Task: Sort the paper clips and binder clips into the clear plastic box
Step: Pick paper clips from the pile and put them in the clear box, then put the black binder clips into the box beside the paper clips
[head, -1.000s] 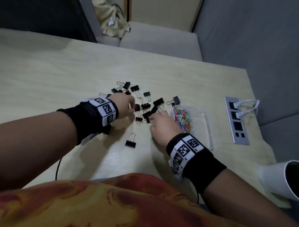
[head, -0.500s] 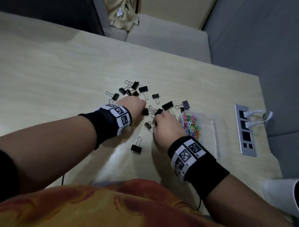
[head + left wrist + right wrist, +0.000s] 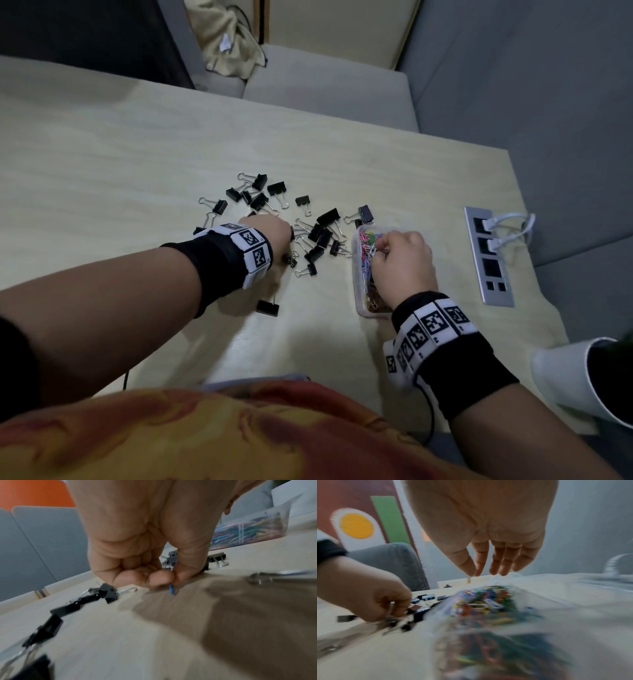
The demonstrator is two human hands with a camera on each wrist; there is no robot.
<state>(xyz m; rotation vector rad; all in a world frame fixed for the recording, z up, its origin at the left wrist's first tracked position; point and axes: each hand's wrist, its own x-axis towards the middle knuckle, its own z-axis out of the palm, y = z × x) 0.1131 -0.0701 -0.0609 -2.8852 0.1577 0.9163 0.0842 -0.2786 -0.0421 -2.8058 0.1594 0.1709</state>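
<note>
Black binder clips (image 3: 318,236) lie scattered on the pale wooden table (image 3: 102,171), one binder clip (image 3: 267,307) apart near me. My left hand (image 3: 274,231) is down among them; the left wrist view shows thumb and forefinger (image 3: 171,580) pinching a blue paper clip (image 3: 171,591) just off the tabletop. The clear plastic box (image 3: 358,301) holds coloured paper clips (image 3: 366,253). My right hand (image 3: 400,263) hovers over it, fingers (image 3: 503,566) straight and pointing down, nothing clearly between them. The box (image 3: 539,601) is blurred there.
A grey socket panel (image 3: 489,257) with white plugs and cables (image 3: 510,222) is set into the table right of the box. A white object (image 3: 575,377) sits at the right edge. A grey sofa (image 3: 325,92) lies beyond the far edge.
My right hand has left the binder clip pile and moved right, over the box. My left hand has stayed low in the pile.
</note>
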